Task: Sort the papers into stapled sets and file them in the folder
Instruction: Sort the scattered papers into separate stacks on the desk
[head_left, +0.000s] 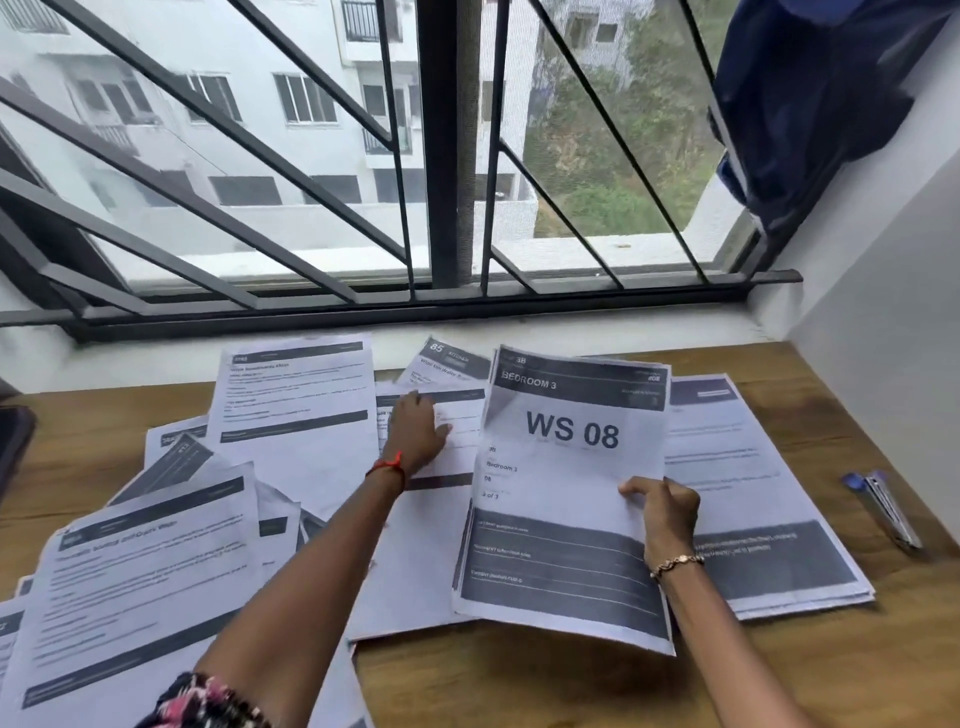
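Printed sheets lie scattered over the wooden table (519, 686). My right hand (665, 512) grips the right edge of a thin set headed "BEDROOM 3, WS 08" (566, 467), lifted off the table in the middle right. My left hand (415, 431) reaches forward and rests with flat fingers on a sheet (457, 441) lying further back, just left of the held set. Under and right of the held set lies a neat stack of papers (753, 499). A blue and silver stapler (883, 509) lies at the right of that stack. No folder is in view.
Loose sheets (140, 571) overlap at the left and back, one marked "85" (447, 358) leaning by the sill. A barred window (447, 156) runs along the back. A white wall (893, 312) bounds the right side. A dark object (13, 441) sits at the left edge.
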